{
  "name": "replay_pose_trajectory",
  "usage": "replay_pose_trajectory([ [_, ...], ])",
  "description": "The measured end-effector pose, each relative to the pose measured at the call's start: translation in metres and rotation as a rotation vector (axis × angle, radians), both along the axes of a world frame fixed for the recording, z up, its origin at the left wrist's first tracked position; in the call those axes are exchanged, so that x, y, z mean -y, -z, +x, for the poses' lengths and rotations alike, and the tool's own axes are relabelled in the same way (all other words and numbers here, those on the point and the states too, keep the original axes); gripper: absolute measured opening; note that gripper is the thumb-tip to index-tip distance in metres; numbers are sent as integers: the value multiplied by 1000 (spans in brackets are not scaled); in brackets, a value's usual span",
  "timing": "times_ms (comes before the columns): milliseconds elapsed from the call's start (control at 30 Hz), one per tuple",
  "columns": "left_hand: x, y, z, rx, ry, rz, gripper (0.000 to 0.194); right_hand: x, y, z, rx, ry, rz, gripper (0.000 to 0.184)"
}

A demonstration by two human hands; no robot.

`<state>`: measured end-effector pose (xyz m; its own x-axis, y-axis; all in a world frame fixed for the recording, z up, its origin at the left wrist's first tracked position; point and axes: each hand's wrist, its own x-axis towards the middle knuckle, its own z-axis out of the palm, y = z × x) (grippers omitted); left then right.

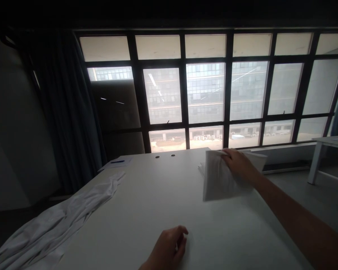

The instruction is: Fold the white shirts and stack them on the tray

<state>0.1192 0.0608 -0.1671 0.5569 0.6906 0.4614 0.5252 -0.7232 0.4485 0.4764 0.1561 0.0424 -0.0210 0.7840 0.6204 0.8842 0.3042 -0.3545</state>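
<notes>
My right hand (239,164) is closed on the top edge of a folded white cloth (215,180), which hangs down over the right part of the white table (157,202). Behind it, the edges of more folded white pieces (201,168) show on the table, mostly hidden by the held cloth and my hand. My left hand (170,243) is near the table's front, its fingers loosely curled and a gap between thumb and forefinger. Nothing shows in it. Along the table's left side lies a long, crumpled heap of white cloth (70,213).
A sheet of paper (125,163) with a dark blue pen (117,161) lies at the far left corner. Two round cable holes (173,155) are set near the far edge. Another white table (331,141) stands at right. Windows and a dark curtain (70,112) are beyond.
</notes>
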Motion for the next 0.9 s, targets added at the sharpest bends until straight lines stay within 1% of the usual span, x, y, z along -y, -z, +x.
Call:
replay_pose_trajectory([
  [67, -2, 0, 0, -8, -6, -11, 20, -33, -9, 11, -25, 41, 226, 33],
  [100, -3, 0, 0, -14, -11, -19, 20, -49, -7, 16, -48, 56, 329, 35],
  [133, -4, -1, 0, -22, -16, -28, 20, -64, -1, 21, -75, 72, 387, 36],
  [167, -5, -1, 0, -29, -21, -34, 19, -77, 9, 24, -102, 93, 394, 38],
  [200, -6, -1, 1, -33, -24, -37, 19, -87, 25, 27, -127, 122, 349, 40],
  [267, -6, 0, 1, -36, -28, -42, 18, -101, 66, 28, -155, 173, 187, 40],
  [367, -8, 3, 1, -51, -22, -62, 19, -103, 138, 26, -173, 215, 56, 35],
  [433, -11, 6, 1, -67, -19, -82, 20, -101, 179, 25, -190, 247, -8, 34],
  [467, -12, 8, 0, -73, -18, -89, 20, -101, 195, 26, -198, 258, -27, 34],
  [533, -15, 11, -1, -78, -16, -92, 20, -105, 218, 29, -212, 276, -47, 37],
  [600, -16, 12, -1, -81, -12, -90, 21, -113, 230, 33, -223, 288, -46, 40],
  [667, -17, 12, -1, -86, -8, -98, 22, -121, 236, 36, -230, 291, -29, 43],
  [800, -17, 10, 0, -91, -16, -115, 21, -126, 244, 41, -222, 263, 0, 47],
  [900, -15, 8, 1, -86, -29, -112, 22, -123, 247, 44, -196, 249, -23, 46],
])
